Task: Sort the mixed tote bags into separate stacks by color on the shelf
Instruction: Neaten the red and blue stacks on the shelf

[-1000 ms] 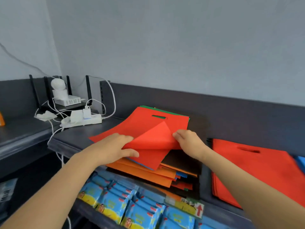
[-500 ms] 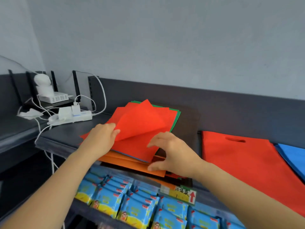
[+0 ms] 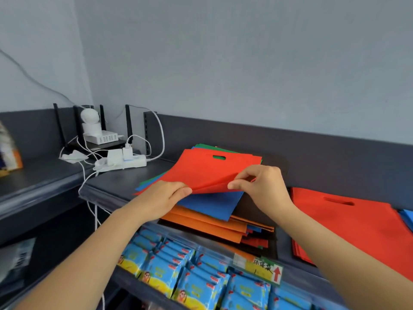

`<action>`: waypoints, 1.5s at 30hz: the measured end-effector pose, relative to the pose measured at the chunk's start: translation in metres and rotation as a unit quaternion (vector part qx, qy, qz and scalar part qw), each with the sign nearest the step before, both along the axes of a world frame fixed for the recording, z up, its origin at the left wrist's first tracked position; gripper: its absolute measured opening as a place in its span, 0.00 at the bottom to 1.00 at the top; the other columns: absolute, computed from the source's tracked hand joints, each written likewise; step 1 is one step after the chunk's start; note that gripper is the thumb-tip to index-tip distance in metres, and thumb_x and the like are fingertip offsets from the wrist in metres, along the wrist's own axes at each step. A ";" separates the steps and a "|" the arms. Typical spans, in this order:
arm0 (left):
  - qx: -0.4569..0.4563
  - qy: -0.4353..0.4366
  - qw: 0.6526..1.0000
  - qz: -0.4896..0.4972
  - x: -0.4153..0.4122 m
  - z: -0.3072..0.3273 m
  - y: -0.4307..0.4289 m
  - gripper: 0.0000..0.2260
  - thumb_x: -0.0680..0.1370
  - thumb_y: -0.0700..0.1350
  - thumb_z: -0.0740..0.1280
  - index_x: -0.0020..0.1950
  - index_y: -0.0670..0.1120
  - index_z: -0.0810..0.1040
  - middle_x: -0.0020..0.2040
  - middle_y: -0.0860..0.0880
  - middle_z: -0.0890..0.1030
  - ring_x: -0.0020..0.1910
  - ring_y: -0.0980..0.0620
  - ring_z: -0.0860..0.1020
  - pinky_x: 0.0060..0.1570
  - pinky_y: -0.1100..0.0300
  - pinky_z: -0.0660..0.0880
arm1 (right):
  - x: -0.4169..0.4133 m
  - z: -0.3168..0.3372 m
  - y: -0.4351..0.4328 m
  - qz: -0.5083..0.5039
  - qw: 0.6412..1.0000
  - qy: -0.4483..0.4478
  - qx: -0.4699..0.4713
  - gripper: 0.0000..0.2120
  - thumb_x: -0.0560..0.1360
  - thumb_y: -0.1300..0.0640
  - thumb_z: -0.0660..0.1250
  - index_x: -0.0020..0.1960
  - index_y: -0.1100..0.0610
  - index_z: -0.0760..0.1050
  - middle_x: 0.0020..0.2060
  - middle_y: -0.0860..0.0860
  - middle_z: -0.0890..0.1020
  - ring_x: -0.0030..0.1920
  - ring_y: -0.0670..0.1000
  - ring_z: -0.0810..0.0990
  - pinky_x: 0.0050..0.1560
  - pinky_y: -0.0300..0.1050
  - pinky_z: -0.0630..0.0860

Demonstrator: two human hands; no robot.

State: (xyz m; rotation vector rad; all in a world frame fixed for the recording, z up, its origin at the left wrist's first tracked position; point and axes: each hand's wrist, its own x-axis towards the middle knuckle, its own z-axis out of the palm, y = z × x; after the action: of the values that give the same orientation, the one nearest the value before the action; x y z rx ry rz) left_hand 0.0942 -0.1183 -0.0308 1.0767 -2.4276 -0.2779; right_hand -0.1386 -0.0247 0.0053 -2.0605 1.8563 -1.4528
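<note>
A mixed pile of tote bags [image 3: 207, 222] lies on the dark shelf [image 3: 116, 184], showing orange, blue, green, black and red layers. On top is a red tote bag [image 3: 207, 168] with a cut-out handle. My left hand [image 3: 165, 198] pinches its near edge. My right hand [image 3: 261, 186] pinches the same edge further right, lifting it off a blue bag [image 3: 212, 204]. A separate stack of red bags [image 3: 348, 222] lies to the right, with a blue stack [image 3: 407, 217] at the frame edge.
A white power strip [image 3: 123, 163] with chargers and cables, a router and a small white camera [image 3: 89, 118] sit at the shelf's back left. Blue snack packets [image 3: 190, 274] fill the lower shelf under a price label [image 3: 263, 268]. A dark back panel borders the shelf.
The folded-up red bag corner has come down flat. Both hands now pinch the near edge of the top red bag, and the blue bag beneath shows.
</note>
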 end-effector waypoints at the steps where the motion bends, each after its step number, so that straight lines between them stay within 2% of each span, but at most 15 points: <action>1: 0.000 -0.006 1.000 -0.009 -0.001 0.000 0.000 0.13 0.80 0.55 0.59 0.56 0.50 0.78 0.50 0.57 0.79 0.49 0.57 0.76 0.48 0.62 0.68 | -0.001 0.002 -0.001 -0.011 1.000 -0.023 0.005 0.05 0.65 0.54 0.77 0.35 0.53 0.82 0.32 0.43 0.81 0.34 0.41 0.76 0.37 0.29 0.69; 5: -0.059 -0.060 0.996 0.008 -0.005 -0.003 -0.008 0.08 0.79 0.51 0.62 0.46 0.48 0.76 0.43 0.52 0.80 0.44 0.51 0.77 0.42 0.56 0.70 | -0.004 0.005 -0.002 -0.041 0.999 -0.032 0.008 0.02 0.69 0.60 0.74 0.41 0.54 0.82 0.37 0.44 0.80 0.37 0.38 0.75 0.39 0.26 0.68; 8: -0.088 -0.051 0.994 0.047 -0.013 0.000 -0.009 0.07 0.80 0.44 0.60 0.50 0.44 0.76 0.44 0.47 0.81 0.46 0.46 0.78 0.43 0.52 0.72 | -0.011 0.002 -0.004 -0.091 0.978 -0.177 0.057 0.12 0.73 0.48 0.70 0.48 0.57 0.77 0.43 0.49 0.80 0.41 0.46 0.79 0.42 0.39 0.77; 11: -0.122 -0.078 0.989 0.018 -0.025 0.008 0.006 0.20 0.77 0.34 0.57 0.64 0.51 0.74 0.56 0.51 0.80 0.56 0.50 0.77 0.50 0.51 0.73 | -0.028 0.002 -0.001 -0.026 0.839 -0.465 0.280 0.26 0.75 0.39 0.62 0.57 0.63 0.71 0.45 0.59 0.79 0.37 0.55 0.81 0.33 0.45 0.81; 13: -0.159 -0.124 0.979 -0.006 -0.040 0.014 0.020 0.27 0.74 0.32 0.56 0.67 0.56 0.70 0.60 0.55 0.77 0.58 0.51 0.75 0.51 0.52 0.73 | -0.042 -0.005 0.004 0.023 0.791 -0.508 0.341 0.20 0.75 0.50 0.67 0.57 0.65 0.73 0.44 0.61 0.81 0.34 0.55 0.83 0.29 0.41 0.80; 15: -0.192 -0.163 0.967 -0.028 -0.059 0.020 0.034 0.29 0.73 0.31 0.57 0.68 0.57 0.69 0.61 0.56 0.76 0.59 0.51 0.74 0.50 0.53 0.72 | -0.058 -0.013 0.005 0.017 0.812 -0.489 0.319 0.11 0.72 0.68 0.68 0.54 0.65 0.75 0.41 0.58 0.81 0.32 0.51 0.82 0.28 0.39 0.79; 17: -0.221 -0.187 0.956 -0.052 -0.079 0.024 0.047 0.29 0.73 0.30 0.57 0.68 0.56 0.68 0.60 0.55 0.76 0.58 0.50 0.74 0.48 0.53 0.72 | -0.073 -0.017 0.009 -0.003 0.851 -0.441 0.285 0.15 0.68 0.75 0.67 0.53 0.63 0.75 0.40 0.56 0.81 0.31 0.50 0.81 0.27 0.38 0.77; 21: -0.248 -0.177 0.947 -0.099 -0.127 0.023 0.065 0.26 0.74 0.32 0.59 0.67 0.55 0.70 0.58 0.53 0.78 0.57 0.48 0.76 0.48 0.50 0.75 | -0.115 -0.015 0.041 -0.074 0.907 -0.349 0.226 0.18 0.66 0.75 0.70 0.51 0.60 0.76 0.38 0.57 0.80 0.35 0.54 0.78 0.30 0.41 0.75; 25: -0.253 -0.191 0.937 -0.147 -0.190 0.014 0.090 0.21 0.76 0.35 0.58 0.66 0.53 0.71 0.57 0.50 0.78 0.56 0.45 0.76 0.46 0.50 0.74 | -0.172 -0.028 0.079 -0.176 0.925 -0.264 0.211 0.13 0.61 0.67 0.76 0.45 0.60 0.82 0.42 0.58 0.85 0.44 0.59 0.83 0.50 0.58 0.80; 31: -0.248 -0.203 0.918 -0.234 -0.273 -0.014 0.131 0.21 0.75 0.34 0.55 0.64 0.50 0.73 0.55 0.47 0.78 0.55 0.43 0.76 0.45 0.49 0.74 | -0.230 -0.035 0.145 -0.339 0.904 -0.099 0.243 0.29 0.66 0.61 0.76 0.64 0.64 0.71 0.58 0.60 0.78 0.59 0.59 0.75 0.58 0.48 0.71; 34: -0.209 -0.239 0.912 -0.259 -0.292 -0.027 0.146 0.20 0.77 0.35 0.57 0.65 0.51 0.73 0.56 0.47 0.78 0.57 0.42 0.76 0.47 0.49 0.74 | -0.243 -0.044 0.164 -0.343 0.878 -0.025 0.332 0.32 0.64 0.58 0.77 0.64 0.62 0.68 0.57 0.59 0.75 0.60 0.59 0.73 0.54 0.47 0.72; 36: -0.183 -0.251 0.914 -0.261 -0.295 -0.033 0.152 0.13 0.81 0.46 0.56 0.62 0.51 0.75 0.55 0.48 0.78 0.57 0.43 0.76 0.47 0.50 0.73 | -0.247 -0.051 0.169 -0.328 0.861 0.019 0.388 0.30 0.63 0.56 0.77 0.61 0.61 0.70 0.55 0.58 0.72 0.60 0.58 0.72 0.51 0.44 0.72; 39: -0.116 -0.264 0.924 -0.251 -0.295 -0.034 0.154 0.22 0.80 0.61 0.52 0.59 0.50 0.78 0.56 0.49 0.78 0.56 0.46 0.75 0.51 0.50 0.74 | -0.249 -0.053 0.168 -0.329 0.848 0.063 0.412 0.28 0.66 0.56 0.75 0.63 0.61 0.71 0.60 0.57 0.71 0.61 0.56 0.71 0.58 0.44 0.70; 42: -0.052 -0.262 0.928 -0.259 -0.289 -0.027 0.157 0.24 0.79 0.63 0.52 0.62 0.50 0.77 0.61 0.50 0.77 0.61 0.48 0.73 0.56 0.49 0.72 | -0.246 -0.053 0.159 -0.325 0.853 0.098 0.397 0.26 0.70 0.59 0.70 0.67 0.56 0.70 0.64 0.54 0.70 0.66 0.56 0.65 0.62 0.49 0.70; 45: -0.054 -0.221 0.941 -0.249 -0.271 -0.014 0.161 0.22 0.80 0.59 0.53 0.66 0.50 0.74 0.67 0.53 0.72 0.67 0.52 0.68 0.61 0.50 0.70 | -0.229 -0.050 0.141 -0.280 0.899 0.103 0.321 0.26 0.72 0.59 0.69 0.69 0.55 0.69 0.67 0.54 0.70 0.68 0.56 0.66 0.67 0.48 0.66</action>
State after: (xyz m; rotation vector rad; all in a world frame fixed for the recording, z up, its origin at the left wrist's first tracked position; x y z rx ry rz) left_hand -0.1764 0.0422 -0.0446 0.4926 -3.0602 -0.0575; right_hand -0.3677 0.1160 -0.0447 -1.4584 2.6813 -0.4973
